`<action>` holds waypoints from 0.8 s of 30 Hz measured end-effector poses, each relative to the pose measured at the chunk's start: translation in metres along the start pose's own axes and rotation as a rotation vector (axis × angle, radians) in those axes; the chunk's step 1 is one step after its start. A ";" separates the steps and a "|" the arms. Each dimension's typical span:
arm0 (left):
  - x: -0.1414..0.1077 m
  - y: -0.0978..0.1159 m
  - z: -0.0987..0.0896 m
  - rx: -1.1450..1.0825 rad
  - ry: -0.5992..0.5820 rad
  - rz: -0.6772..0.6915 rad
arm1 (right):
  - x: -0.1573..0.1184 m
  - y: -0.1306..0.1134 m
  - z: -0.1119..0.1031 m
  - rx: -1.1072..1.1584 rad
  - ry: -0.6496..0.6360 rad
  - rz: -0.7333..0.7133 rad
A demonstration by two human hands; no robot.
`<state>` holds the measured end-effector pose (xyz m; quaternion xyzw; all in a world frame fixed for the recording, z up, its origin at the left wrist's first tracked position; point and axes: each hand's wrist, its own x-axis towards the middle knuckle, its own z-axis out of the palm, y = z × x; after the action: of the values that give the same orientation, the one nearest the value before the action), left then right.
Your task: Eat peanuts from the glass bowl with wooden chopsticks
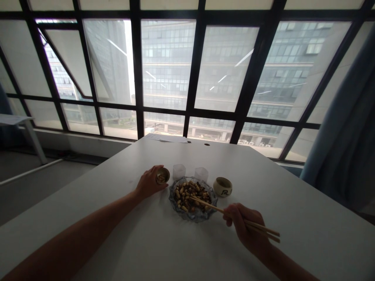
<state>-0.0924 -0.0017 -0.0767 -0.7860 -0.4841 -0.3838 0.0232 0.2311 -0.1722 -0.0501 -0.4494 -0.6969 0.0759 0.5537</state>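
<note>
My left hand (150, 182) is wrapped round a small cup (162, 176), tilted so that its mouth faces me; several light brown pieces lie inside it. In my right hand (246, 222) is a pair of wooden chopsticks (209, 204), their tips among the peanuts (187, 195) in a scalloped glass bowl (172, 201). Darker pieces are mixed in with the peanuts. To the right of the bowl a beige cup (222, 187) with a dark mark on its side stands upright.
Two translucent plastic cups (179, 171) (201, 175) stand behind the glass bowl on the white table (140, 242). Papers (166, 138) lie at the far edge, by the windows. A blue curtain (336, 140) hangs at the right, and another table (14, 119) is at the far left.
</note>
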 end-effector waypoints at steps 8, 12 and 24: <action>0.000 0.002 0.000 -0.019 0.000 -0.038 | 0.008 -0.007 -0.004 0.104 0.041 0.092; 0.000 0.004 -0.003 -0.026 -0.007 -0.101 | 0.009 0.004 0.002 0.262 0.156 0.256; 0.002 0.001 -0.003 -0.066 -0.040 -0.261 | 0.015 0.018 0.000 0.391 0.283 0.448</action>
<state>-0.0926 -0.0019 -0.0729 -0.7239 -0.5700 -0.3836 -0.0622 0.2416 -0.1508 -0.0503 -0.4829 -0.4690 0.2648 0.6905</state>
